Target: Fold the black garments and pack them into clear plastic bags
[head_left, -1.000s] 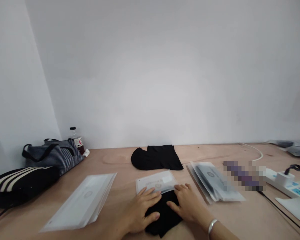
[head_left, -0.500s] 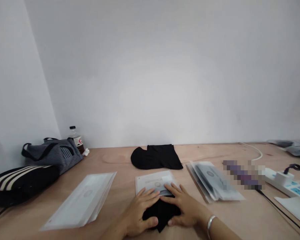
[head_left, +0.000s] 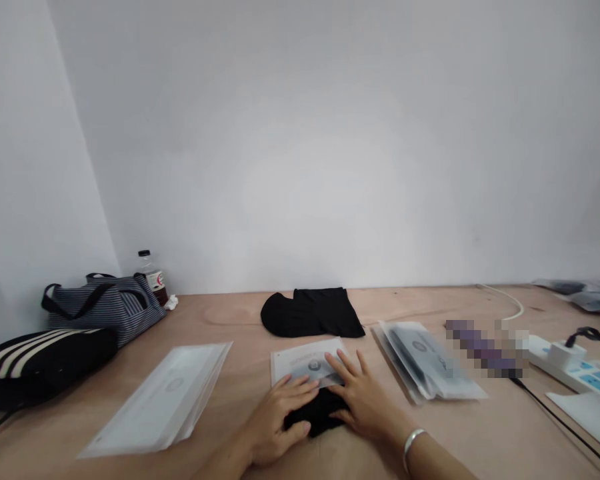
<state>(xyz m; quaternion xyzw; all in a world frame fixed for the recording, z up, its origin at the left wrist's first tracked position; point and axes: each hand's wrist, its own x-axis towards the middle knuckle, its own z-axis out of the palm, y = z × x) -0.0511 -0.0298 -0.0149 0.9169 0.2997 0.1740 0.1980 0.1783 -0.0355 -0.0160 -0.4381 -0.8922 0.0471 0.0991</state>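
Observation:
A frosted translucent plastic bag (head_left: pixel 303 360) with a dark round logo lies flat in front of me. A folded black cloth (head_left: pixel 314 413) sits at its near end, and its far part seems to be under the bag's film. My left hand (head_left: pixel 280 415) rests open on the left side, fingers on the bag's near edge and thumb on the cloth. My right hand (head_left: pixel 365 400) lies open with fingers spread over the bag's right side, its thumb touching the cloth. A silver bracelet circles the right wrist.
A black cloth piece with a rounded end (head_left: pixel 313 313) lies near the wall. Frosted bags (head_left: pixel 160 400) are stacked left; filled ones (head_left: pixel 427 360) lie right. A power strip (head_left: pixel 575 367) stands far right. A striped bag (head_left: pixel 105 307), black bag (head_left: pixel 45 367) and bottle (head_left: pixel 153 280) are left.
The near point of the black cloth has drawn in away from me, so less of it shows. My right fingers have shifted up and spread further over the bag.

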